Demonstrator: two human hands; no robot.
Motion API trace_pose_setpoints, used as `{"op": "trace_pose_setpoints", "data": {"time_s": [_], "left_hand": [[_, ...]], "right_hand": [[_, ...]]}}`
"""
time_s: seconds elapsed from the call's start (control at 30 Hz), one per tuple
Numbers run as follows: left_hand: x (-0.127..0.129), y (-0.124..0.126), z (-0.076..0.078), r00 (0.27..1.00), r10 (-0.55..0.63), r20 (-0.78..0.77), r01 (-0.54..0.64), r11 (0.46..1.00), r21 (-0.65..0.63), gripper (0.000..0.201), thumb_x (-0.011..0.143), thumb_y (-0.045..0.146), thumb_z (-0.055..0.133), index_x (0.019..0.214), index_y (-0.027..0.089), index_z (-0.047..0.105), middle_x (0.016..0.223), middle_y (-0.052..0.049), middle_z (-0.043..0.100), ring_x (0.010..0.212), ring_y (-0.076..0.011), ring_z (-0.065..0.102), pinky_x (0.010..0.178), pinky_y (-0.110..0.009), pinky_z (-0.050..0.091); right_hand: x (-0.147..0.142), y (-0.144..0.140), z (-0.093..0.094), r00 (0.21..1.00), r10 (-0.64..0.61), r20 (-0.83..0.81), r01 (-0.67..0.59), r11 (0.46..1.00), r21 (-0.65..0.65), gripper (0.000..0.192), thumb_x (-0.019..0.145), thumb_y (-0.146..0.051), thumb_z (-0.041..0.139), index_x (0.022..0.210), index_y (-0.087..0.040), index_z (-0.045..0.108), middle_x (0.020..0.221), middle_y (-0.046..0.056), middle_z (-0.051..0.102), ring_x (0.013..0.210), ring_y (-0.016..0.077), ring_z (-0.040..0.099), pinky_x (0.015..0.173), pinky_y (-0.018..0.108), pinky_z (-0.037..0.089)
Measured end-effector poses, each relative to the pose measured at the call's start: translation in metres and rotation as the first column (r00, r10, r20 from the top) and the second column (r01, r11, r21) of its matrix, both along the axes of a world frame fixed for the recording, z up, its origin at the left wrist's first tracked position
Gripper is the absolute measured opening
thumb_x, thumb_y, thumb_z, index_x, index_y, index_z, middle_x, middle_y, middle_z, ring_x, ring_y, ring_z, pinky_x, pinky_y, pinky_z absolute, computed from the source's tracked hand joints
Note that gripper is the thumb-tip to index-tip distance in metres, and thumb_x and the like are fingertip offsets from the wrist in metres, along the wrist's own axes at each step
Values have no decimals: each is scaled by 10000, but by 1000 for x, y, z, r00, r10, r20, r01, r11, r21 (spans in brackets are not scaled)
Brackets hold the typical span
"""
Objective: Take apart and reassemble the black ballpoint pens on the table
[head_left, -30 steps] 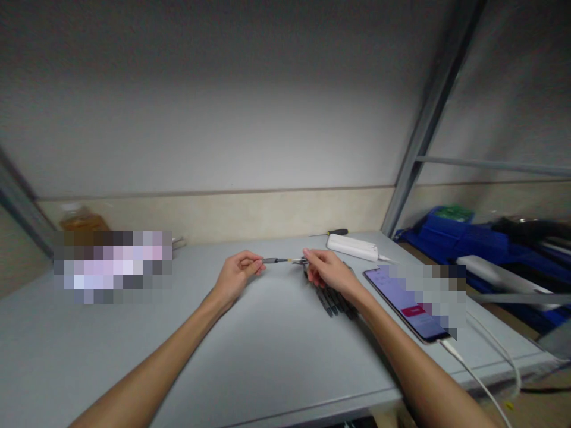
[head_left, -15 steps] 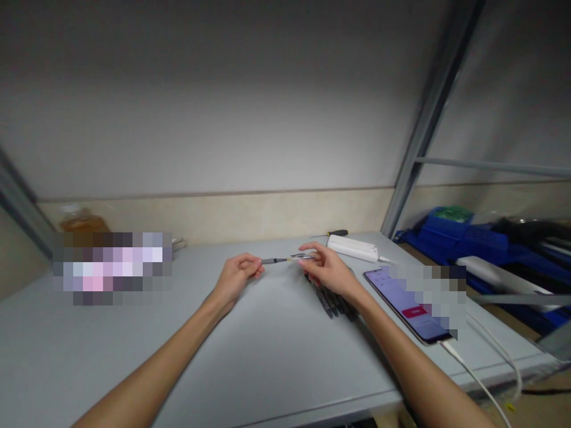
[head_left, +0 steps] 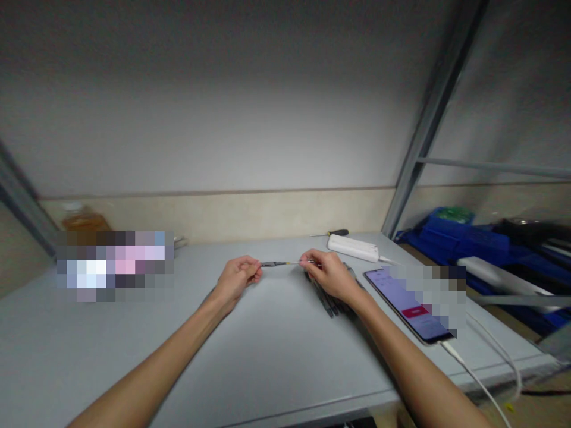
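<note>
Above the table, my left hand point(head_left: 241, 274) is closed, its fingertips pinching a dark grey pen point(head_left: 271, 264) that lies level and points right. A small yellow section and a thin pale rod, which looks like a refill point(head_left: 293, 263), extend from the pen toward my right hand point(head_left: 328, 270). The fingers of that hand are pinched together on a slim shiny pen part at the rod's far end; most of it is hidden. Beneath my right hand and wrist lie several dark pens point(head_left: 329, 304) in a bunch on the table.
On the grey table point(head_left: 267, 356) a phone point(head_left: 401, 300) lies at the right with a white cable point(head_left: 473, 371). Behind are a white power strip or adapter point(head_left: 353, 248) and a screwdriver point(head_left: 338, 233). A bottle of amber liquid point(head_left: 84, 220) stands far left. Blue bins point(head_left: 450, 238) lie right, beyond a metal post point(head_left: 408, 154).
My right hand's fingers have closed in from a looser, more spread hold to a tight pinch at the rod's end. The left hand is nearly unmoved.
</note>
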State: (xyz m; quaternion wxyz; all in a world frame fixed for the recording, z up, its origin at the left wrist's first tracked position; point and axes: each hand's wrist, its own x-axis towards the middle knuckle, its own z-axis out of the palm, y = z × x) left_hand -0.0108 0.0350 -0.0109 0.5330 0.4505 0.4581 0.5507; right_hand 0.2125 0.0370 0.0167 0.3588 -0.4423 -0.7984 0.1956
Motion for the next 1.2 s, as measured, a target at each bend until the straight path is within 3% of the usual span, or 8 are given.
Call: {"op": "trace_pose_setpoints", "data": {"time_s": [0.17, 0.27, 0.4, 0.5, 0.73, 0.8, 1.0, 1.2], "left_hand": [[1, -2, 1, 997, 56, -61, -47, 990, 136, 289, 531, 345, 759, 633, 129, 597, 508, -1, 600, 505, -92, 535, 539, -209, 410], [1, -4, 5, 984, 98, -146, -62, 971, 232, 264, 577, 359, 729, 647, 140, 601, 524, -4, 617, 529, -109, 565, 561, -219, 426], [0, -9, 13, 955, 149, -257, -60, 944, 324, 192, 623, 317, 684, 678, 147, 613, 574, -14, 639, 586, -139, 607, 586, -233, 442], [1, -14, 18, 925, 189, -330, -50, 921, 387, 138, 668, 282, 640, 702, 149, 623, 604, -20, 647, 609, -148, 614, 611, -244, 452], [2, -19, 18, 868, 261, -423, -36, 882, 470, 117, 715, 269, 610, 732, 159, 646, 654, -33, 669, 658, -167, 615, 674, -265, 455], [3, -19, 16, 862, 264, -432, -28, 877, 479, 125, 720, 280, 613, 742, 162, 647, 678, -36, 677, 687, -173, 620, 691, -266, 450], [13, -22, 6, 807, 174, -564, 120, 887, 446, 117, 746, 276, 609, 767, 162, 628, 728, -40, 683, 691, -157, 619, 690, -250, 444], [22, -26, 2, 776, -63, -628, 331, 888, 319, 159, 783, 312, 574, 829, 166, 616, 738, -34, 681, 680, -148, 610, 650, -239, 444]], "right_hand": [[0, 0, 1, 1000, -8, 11, 8, 999, -42, 353, 863, -353, 443, 579, -163, 533, 476, -15, 513, 468, 96, 440, 527, 223, 321], [1, 1, -1, 996, 49, -77, -64, 978, -200, 380, 845, -411, 456, 559, -164, 497, 454, -30, 460, 430, 83, 382, 464, 219, 278], [3, 3, -3, 934, 101, -342, -263, 842, -470, 382, 784, -513, 507, 649, -155, 515, 421, -79, 356, 367, 52, 242, 377, 204, 156], [6, 4, -3, 871, 55, -488, -368, 731, -574, 385, 719, -521, 589, 657, -149, 511, 405, -105, 308, 356, 32, 174, 357, 189, 101], [6, 5, -2, 796, -51, -603, -442, 631, -638, 356, 672, -455, 665, 631, -126, 534, 380, -115, 294, 339, 13, 160, 335, 163, 76], [5, 6, -3, 765, -99, -636, -421, 670, -611, 355, 684, -454, 657, 617, -130, 528, 371, -101, 333, 326, 17, 206, 324, 161, 116], [0, 5, 1, 715, -131, -687, -176, 917, -358, 342, 669, -467, 678, 685, -145, 563, 608, 5, 589, 469, 80, 503, 367, 168, 355], [-6, 2, 2, 695, -25, -719, -172, 965, -200, 331, 708, -453, 650, 826, -147, 605, 776, 56, 637, 738, 158, 605, 554, 242, 510]]}}
